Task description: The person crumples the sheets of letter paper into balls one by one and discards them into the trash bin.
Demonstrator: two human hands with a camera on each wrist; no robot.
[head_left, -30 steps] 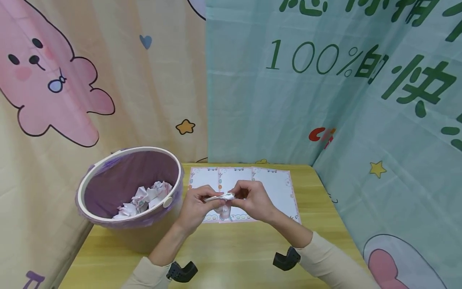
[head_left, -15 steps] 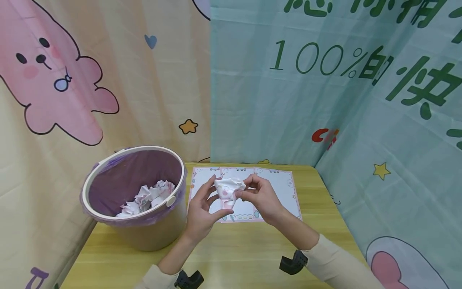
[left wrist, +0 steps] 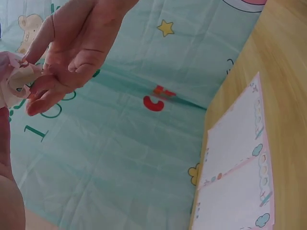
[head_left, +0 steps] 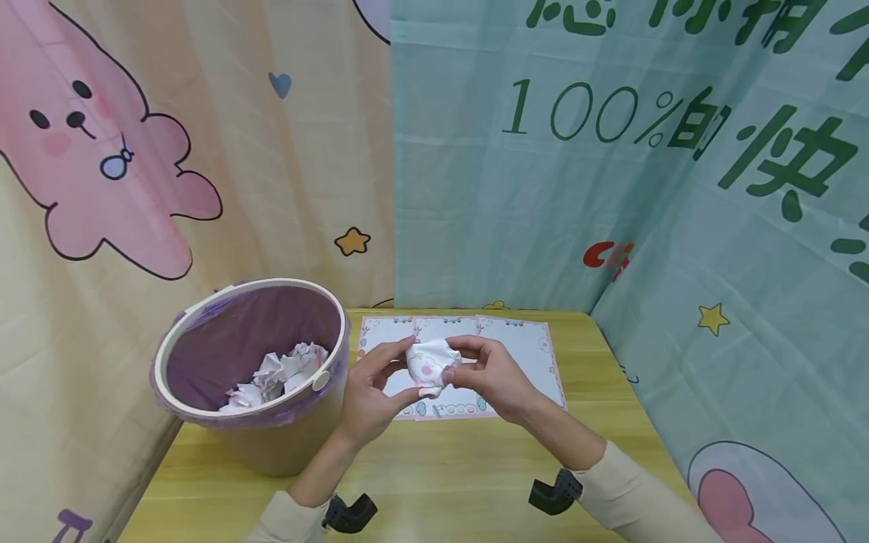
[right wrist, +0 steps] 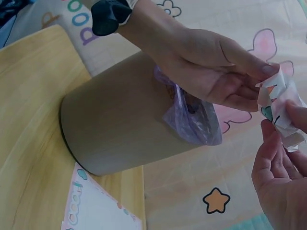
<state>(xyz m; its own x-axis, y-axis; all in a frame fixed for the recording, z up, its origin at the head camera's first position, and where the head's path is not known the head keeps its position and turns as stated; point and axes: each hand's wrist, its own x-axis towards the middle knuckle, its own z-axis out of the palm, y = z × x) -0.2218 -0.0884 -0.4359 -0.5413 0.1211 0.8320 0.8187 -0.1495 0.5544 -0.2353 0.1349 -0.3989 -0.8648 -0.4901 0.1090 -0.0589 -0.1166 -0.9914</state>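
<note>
Together, the left hand [head_left: 370, 396] and right hand [head_left: 495, 379] pinch a crumpled paper [head_left: 428, 363] above the surface [head_left: 462, 475], near the bin [head_left: 271, 449] (a purple bag [head_left: 224, 339] lines it, with more crumpled wads [head_left: 288, 369] lying inside).

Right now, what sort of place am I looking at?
Probably a small screened-off corner set up for filming tabletop work: cartoon-printed curtains hang close around a wood-grain table, and the person wears black wrist cameras.
</note>
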